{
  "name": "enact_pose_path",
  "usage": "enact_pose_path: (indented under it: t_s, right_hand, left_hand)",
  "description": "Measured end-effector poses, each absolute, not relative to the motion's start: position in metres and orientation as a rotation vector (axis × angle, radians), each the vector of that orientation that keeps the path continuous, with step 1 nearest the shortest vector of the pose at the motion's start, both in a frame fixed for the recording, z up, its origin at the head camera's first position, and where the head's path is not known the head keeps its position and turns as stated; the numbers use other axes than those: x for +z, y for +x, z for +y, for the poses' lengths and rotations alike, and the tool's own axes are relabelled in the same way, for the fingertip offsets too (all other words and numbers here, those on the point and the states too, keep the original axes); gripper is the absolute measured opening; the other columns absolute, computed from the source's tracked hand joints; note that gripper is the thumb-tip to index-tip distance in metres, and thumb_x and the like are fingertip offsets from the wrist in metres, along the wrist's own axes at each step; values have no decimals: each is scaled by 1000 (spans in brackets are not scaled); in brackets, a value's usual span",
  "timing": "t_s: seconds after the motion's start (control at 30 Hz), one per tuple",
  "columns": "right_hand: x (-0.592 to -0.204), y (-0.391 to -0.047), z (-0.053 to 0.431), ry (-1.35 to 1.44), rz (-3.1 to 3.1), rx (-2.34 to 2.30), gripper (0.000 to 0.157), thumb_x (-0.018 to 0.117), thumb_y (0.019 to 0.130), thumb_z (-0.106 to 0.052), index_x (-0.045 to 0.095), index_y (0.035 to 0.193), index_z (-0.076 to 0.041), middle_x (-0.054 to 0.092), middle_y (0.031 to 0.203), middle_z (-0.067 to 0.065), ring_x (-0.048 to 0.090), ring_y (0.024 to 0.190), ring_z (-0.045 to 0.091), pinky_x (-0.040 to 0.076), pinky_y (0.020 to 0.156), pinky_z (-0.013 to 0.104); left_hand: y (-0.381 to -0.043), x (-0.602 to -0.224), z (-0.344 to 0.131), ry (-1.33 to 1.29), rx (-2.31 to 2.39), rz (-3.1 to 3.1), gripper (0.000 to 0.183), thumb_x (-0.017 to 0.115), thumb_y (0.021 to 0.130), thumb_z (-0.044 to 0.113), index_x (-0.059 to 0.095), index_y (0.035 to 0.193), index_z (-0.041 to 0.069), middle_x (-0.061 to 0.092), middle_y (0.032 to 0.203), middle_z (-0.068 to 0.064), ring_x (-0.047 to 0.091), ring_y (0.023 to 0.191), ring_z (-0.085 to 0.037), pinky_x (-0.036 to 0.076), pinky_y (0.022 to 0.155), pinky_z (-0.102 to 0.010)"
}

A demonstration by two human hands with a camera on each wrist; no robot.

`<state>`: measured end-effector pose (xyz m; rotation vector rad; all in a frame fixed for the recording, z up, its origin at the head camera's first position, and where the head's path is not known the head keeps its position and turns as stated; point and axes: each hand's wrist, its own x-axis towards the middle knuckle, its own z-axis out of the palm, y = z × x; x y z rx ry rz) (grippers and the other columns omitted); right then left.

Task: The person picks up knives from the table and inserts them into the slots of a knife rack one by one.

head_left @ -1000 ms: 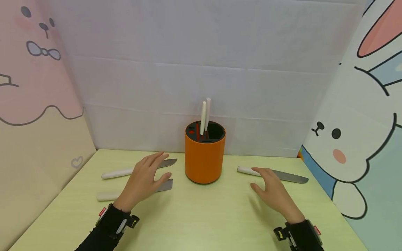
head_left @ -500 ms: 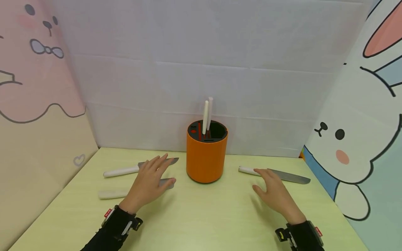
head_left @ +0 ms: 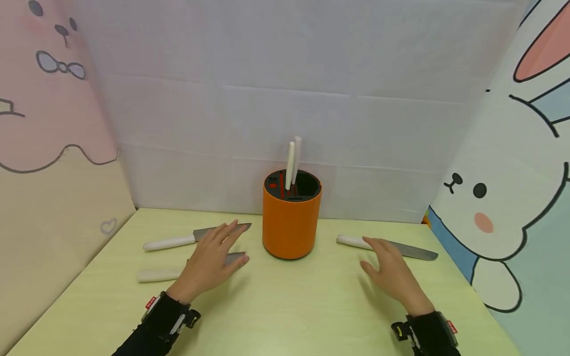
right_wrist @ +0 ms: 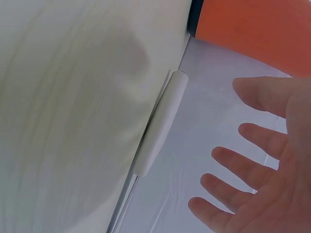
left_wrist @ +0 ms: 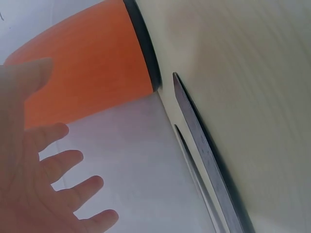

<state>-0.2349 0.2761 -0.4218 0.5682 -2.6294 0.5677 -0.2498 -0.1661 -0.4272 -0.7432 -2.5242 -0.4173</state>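
Observation:
My left hand [head_left: 207, 262] hovers above two white-handled knives on the left, its fingers spread and holding nothing. The farther knife [head_left: 169, 243] and the nearer knife [head_left: 159, 275] lie with blades pointing right, partly hidden by that hand. On the right, my right hand [head_left: 392, 272] hangs over the near side of a third knife [head_left: 414, 251], whose white handle [right_wrist: 163, 124] shows in the right wrist view. Its fingers are relaxed and apart from the handle. Between the hands stands an orange knife block [head_left: 291, 225] with two white handles [head_left: 290, 165] sticking up from its black slotted top.
A pale yellow table [head_left: 285, 306] carries everything. White sheeting [head_left: 222, 113] rises behind the block, close to the table's back edge. Cartoon-printed panels stand at the left [head_left: 58, 198] and right [head_left: 498, 207].
My left hand has shifted slightly to the right and lower, uncovering more of the far knife. The right hand has barely moved. The knives and block stay in place, apart from slight camera sway.

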Motion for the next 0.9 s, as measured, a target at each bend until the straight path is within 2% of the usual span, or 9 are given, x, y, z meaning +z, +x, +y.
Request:
enact_pose_path:
  t_s: [0.23,0.47,0.9]
  right_hand:
    - [-421,-256,277,672,-2602,469,61,73,84,-12,46,137,-2,48,129,24,43,117,42,38,95,57]
    - [-417,-283,285,776,-2649,413,59,72,85,-13,46,136,0,50,123,23,47,111,41,40,93,56]
    - [-436,-305,307,694,-2864,385,47,69,88,-15,53,131,-2,54,117,19,47,107,41,43,88,54]
  left_hand:
    - [-249,-426,-168,-764,-407,-2527,71,59,91,52,31,150,23,33,150,-11,29,133,-37,28,102,-63]
    - [-250,-427,-163,-779,-408,-2521,71,58,91,52,33,149,19,34,149,-12,31,132,-37,28,102,-64]
    - [-250,-427,-161,-785,-394,-2515,71,59,90,52,38,146,14,36,148,-11,32,132,-36,29,101,-64]
